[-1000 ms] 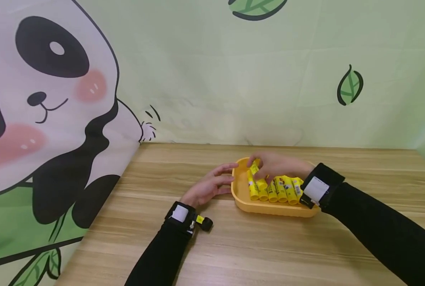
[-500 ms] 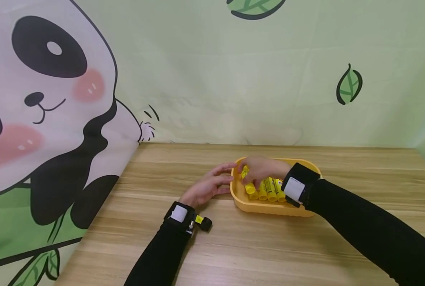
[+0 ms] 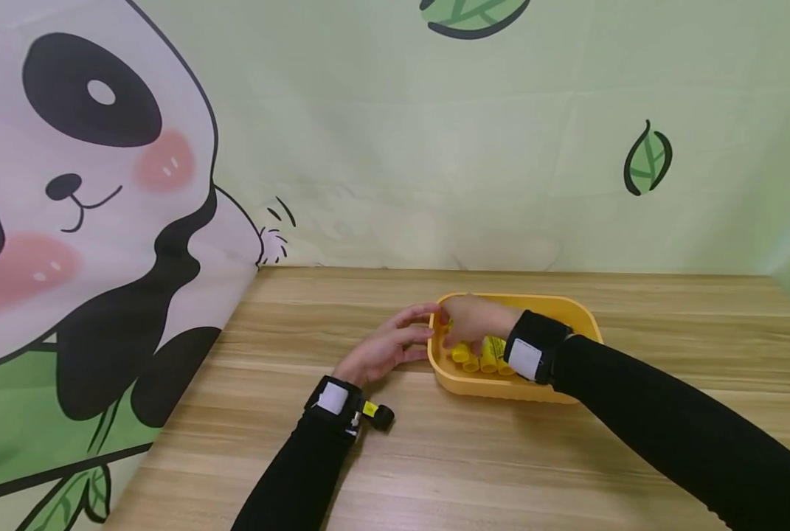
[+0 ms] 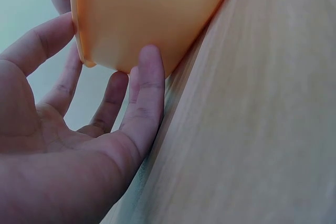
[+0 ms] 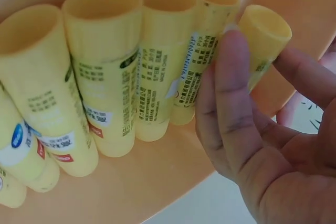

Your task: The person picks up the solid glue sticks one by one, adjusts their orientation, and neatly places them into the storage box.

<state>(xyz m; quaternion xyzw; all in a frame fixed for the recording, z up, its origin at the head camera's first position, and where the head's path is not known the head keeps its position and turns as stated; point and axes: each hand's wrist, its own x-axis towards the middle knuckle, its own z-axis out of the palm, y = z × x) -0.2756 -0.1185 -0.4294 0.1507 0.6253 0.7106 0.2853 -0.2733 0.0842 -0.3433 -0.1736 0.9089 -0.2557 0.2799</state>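
A yellow-orange tray [image 3: 510,391] stands on the table with several yellow glue sticks [image 5: 107,72] lying side by side in it. At its left end my right hand [image 3: 479,321] reaches in and pinches one glue stick [image 5: 266,31] between thumb and fingers, slightly tilted beside the row. The back of this hand hides much of that stick in the head view. My left hand [image 3: 386,348] rests its extended, spread fingers against the outside of the tray's left end, some at the rim and some lower on the wall, in the left wrist view too.
The wood-grain table [image 3: 408,464] runs back to a pale green backdrop [image 3: 401,147] printed with leaves. A panda print [image 3: 182,251] covers the left side. Black wrist straps with small cameras sit on both wrists.
The right hand has moved left and down inside the tray, carrying a glue stick from above the row to the tray's left end. The left hand stays at the tray.
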